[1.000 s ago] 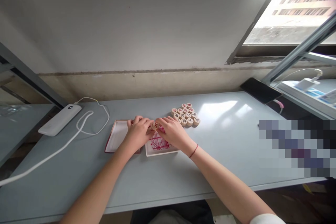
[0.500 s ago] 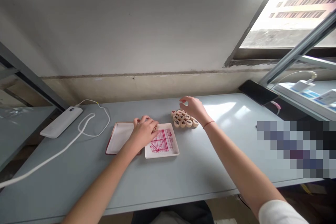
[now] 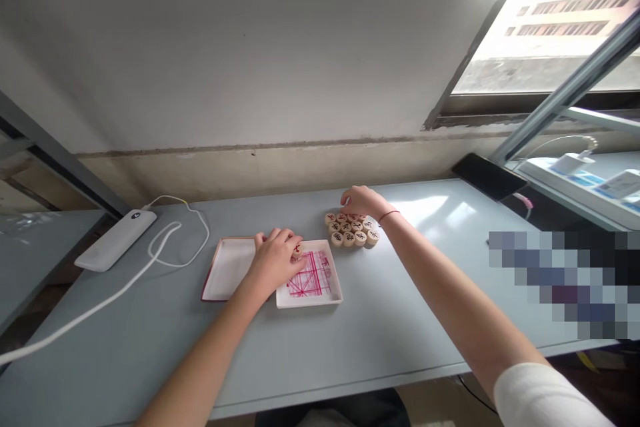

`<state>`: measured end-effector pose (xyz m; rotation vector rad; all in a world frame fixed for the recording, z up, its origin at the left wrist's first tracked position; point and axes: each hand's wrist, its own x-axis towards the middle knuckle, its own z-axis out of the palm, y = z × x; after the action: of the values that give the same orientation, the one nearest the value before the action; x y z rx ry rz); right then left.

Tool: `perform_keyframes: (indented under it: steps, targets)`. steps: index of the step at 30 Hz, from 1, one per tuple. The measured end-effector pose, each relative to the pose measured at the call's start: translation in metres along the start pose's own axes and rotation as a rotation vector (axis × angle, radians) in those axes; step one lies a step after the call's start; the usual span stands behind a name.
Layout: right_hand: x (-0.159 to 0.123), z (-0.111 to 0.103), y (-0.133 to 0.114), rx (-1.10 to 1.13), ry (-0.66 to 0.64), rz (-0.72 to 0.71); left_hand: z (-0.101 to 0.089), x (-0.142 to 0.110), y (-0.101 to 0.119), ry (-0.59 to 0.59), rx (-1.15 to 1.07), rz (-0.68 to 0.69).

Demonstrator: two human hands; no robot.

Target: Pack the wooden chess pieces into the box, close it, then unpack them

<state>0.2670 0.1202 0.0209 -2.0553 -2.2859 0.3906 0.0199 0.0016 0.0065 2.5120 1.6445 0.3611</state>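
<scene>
My left hand (image 3: 274, 259) reaches over the near left corner of a white box tray (image 3: 334, 296), its fingers closed on a round wooden Chinese chess piece (image 3: 297, 249) with a red character. Inside the tray lies a sheet printed with magenta board lines (image 3: 311, 276). To its right, several Chinese chess pieces (image 3: 349, 238) stand packed in rows, black characters at the front and red at the back. Over the back row, my right hand (image 3: 366, 200) bends down with its fingertips pinched together. Whatever lies between those fingertips is hidden.
A white box lid (image 3: 227, 270) with a dark red edge lies left of the tray. At the far left, a white power bank (image 3: 117, 237) trails a white cable (image 3: 113, 303). A dark phone (image 3: 489, 177) leans at the back right beside a metal post (image 3: 550, 97).
My right hand has lowered towards the back row of pieces, and its fingers have closed up. The left hand stays at the tray, with its piece showing more clearly.
</scene>
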Motion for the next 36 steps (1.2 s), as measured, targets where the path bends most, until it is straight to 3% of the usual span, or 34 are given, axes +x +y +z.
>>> perform_keyframes:
  steps: [6,12,19,22,23,25,28,32,36]
  targets:
    - [-0.023,-0.013,-0.011,0.057,0.183,-0.041,0.001,-0.003,0.001,0.048,0.014,-0.015]
    - [-0.016,-0.009,-0.016,-0.056,-0.025,0.054,0.002,-0.005,0.003,0.057,-0.012,-0.015]
    - [-0.008,-0.015,-0.021,-0.014,-0.029,0.055,0.003,-0.006,0.001,0.108,-0.020,-0.022]
    - [-0.030,-0.022,-0.032,0.156,0.024,0.002,0.002,-0.007,0.002,0.203,-0.031,-0.004]
    - [-0.041,-0.023,-0.038,0.348,0.032,-0.033,0.001,-0.007,0.003,0.237,-0.052,0.014]
    - [-0.066,-0.020,-0.053,0.654,0.003,-0.099,-0.001,-0.008,0.006,0.291,-0.120,0.070]
    - [-0.096,-0.005,-0.070,0.895,-0.088,-0.214,0.000,-0.009,0.011,0.314,-0.228,0.149]
    - [-0.106,0.017,-0.073,1.087,-0.124,-0.262,0.002,-0.009,0.015,0.282,-0.298,0.132]
    - [-0.099,0.023,-0.062,1.098,-0.005,-0.149,0.003,-0.007,0.012,0.248,-0.296,0.039]
